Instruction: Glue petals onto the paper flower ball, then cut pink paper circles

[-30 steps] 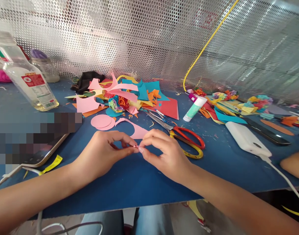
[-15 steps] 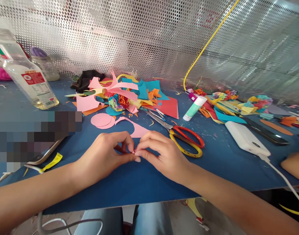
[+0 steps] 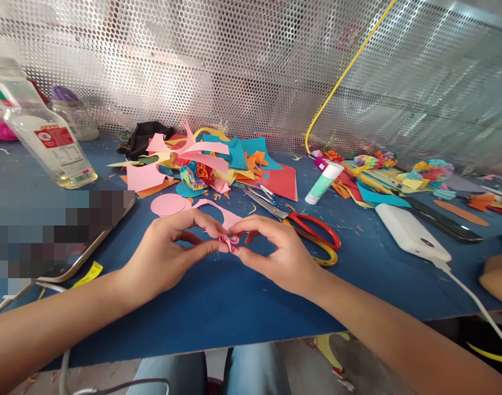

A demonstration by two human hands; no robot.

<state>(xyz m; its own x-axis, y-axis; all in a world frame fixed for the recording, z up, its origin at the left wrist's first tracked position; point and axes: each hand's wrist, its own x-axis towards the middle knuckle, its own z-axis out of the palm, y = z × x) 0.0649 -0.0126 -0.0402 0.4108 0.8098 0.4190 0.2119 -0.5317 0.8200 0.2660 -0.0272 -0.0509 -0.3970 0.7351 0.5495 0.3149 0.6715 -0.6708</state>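
Pink paper curl [image 3: 229, 241]: small rolled strip, held just above the blue table [image 3: 218, 307], near its front edge, between both hands.
Left hand [image 3: 168, 255]: thumb and forefinger pinched on the curl's left side.
Right hand [image 3: 281, 252]: fingertips clamped on its right side.
Scissors [image 3: 304, 230]: red and yellow handles, just behind the right hand.
Paper scraps [image 3: 209, 159]: colourful heap farther back.
Glue stick [image 3: 322, 181]: lying right of the heap.

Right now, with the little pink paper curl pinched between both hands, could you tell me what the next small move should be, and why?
Probably keep rolling the strip inward a little tighter. The pink paper curl shows loose loops between the left hand and the right hand, held just above the blue table. The glue stick lies capped beyond the scissors, so gluing seems premature.
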